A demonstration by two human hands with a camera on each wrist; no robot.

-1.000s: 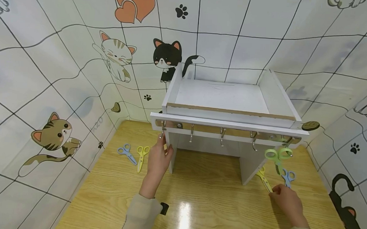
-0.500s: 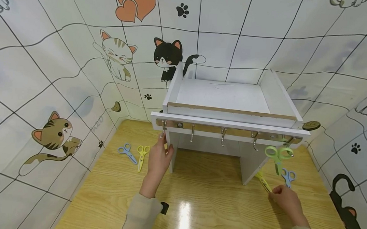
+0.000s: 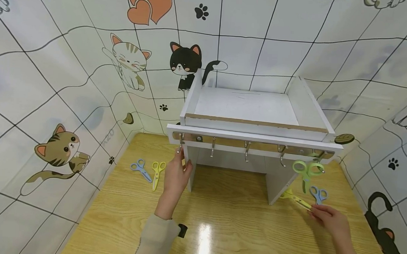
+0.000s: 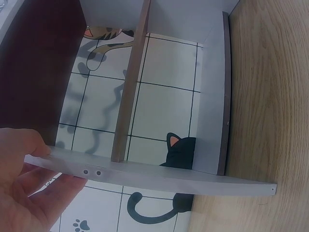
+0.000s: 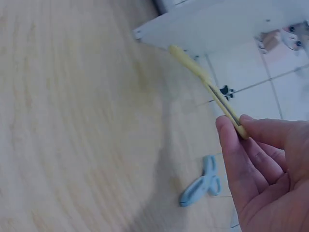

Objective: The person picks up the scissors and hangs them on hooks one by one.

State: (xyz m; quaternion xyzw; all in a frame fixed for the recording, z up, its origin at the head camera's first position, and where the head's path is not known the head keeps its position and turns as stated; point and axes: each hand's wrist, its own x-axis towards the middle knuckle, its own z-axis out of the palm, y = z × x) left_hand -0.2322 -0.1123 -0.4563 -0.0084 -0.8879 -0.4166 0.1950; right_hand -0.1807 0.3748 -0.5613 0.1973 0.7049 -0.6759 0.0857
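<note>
My right hand (image 3: 332, 221) pinches yellow scissors (image 5: 212, 89) by the blade end between thumb and fingers, handles pointing away toward the shelf's right leg. In the right wrist view they are seen edge-on above the table. With my left hand (image 3: 175, 179) I grip the front edge of the left side panel (image 4: 145, 176) of a white shelf (image 3: 277, 187), just under the leftmost hook. Green scissors (image 3: 306, 177) hang by a handle loop on the rightmost hook of the rail (image 3: 230, 140). Light blue scissors (image 5: 205, 183) lie on the table near my right hand.
Left of the shelf, blue scissors (image 3: 141, 171) and another yellow pair (image 3: 156, 178) lie on the wooden table (image 3: 226, 234). Several metal hooks stick out along the shelf's front. A wall covering with cartoon cats (image 3: 185, 63) stands close behind and at both sides.
My right hand has moved right and slightly toward me, turning the yellow scissors flatter. The hanging green scissors have swung slightly. My left hand stays on the side panel.
</note>
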